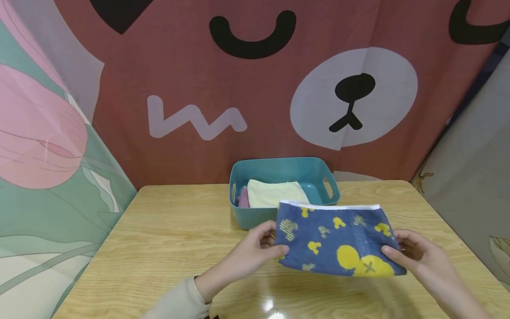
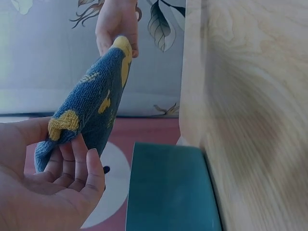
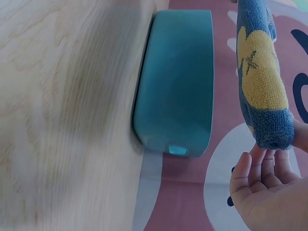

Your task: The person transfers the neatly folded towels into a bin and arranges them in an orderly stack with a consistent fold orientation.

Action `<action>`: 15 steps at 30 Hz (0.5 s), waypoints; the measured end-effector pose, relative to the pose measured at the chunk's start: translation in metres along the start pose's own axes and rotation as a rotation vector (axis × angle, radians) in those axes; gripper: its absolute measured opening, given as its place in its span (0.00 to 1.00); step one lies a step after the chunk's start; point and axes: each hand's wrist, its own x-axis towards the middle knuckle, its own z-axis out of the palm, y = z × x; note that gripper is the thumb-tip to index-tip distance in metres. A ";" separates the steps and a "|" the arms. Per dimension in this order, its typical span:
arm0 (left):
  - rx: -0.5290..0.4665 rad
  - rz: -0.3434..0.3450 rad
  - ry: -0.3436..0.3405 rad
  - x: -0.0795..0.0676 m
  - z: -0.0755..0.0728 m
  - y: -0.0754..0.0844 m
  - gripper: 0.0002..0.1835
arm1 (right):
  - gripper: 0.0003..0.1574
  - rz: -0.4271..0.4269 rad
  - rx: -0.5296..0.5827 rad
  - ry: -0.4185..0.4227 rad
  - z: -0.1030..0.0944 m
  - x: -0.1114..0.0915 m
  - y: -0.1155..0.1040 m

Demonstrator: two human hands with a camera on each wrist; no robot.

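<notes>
A folded blue towel (image 1: pixel 326 239) with yellow mouse-head shapes and a white edge is held up above the table, in front of a teal basket (image 1: pixel 255 218). My left hand (image 1: pixel 255 248) pinches its left end between thumb and fingers. At the right end, my right hand (image 1: pixel 424 261) pinches it the same way. The left wrist view shows the towel (image 2: pixel 91 98) folded in layers, gripped by the left hand (image 2: pixel 57 178). In the right wrist view, the right hand (image 3: pixel 272 187) holds the towel's near end (image 3: pixel 264 82).
Inside the basket lie a cream folded cloth (image 1: pixel 276 194) and a pink-purple cloth (image 1: pixel 243 198). The basket stands at the back of the wooden table (image 1: pixel 167 248), close to a hanging bear-print curtain (image 1: pixel 263 88). A floral curtain (image 1: pixel 44 155) hangs at the left.
</notes>
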 end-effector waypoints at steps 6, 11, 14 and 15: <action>0.015 0.005 0.032 -0.007 -0.011 -0.002 0.11 | 0.31 -0.084 0.023 0.039 0.011 -0.001 -0.010; 0.029 0.011 0.074 -0.012 -0.016 -0.003 0.12 | 0.27 -0.143 0.056 0.067 0.021 -0.002 -0.016; 0.029 0.004 0.090 -0.015 -0.020 -0.003 0.12 | 0.26 -0.172 0.055 0.081 0.026 -0.002 -0.021; 0.028 0.002 0.093 -0.016 -0.021 -0.004 0.12 | 0.26 -0.183 0.058 0.087 0.028 -0.002 -0.022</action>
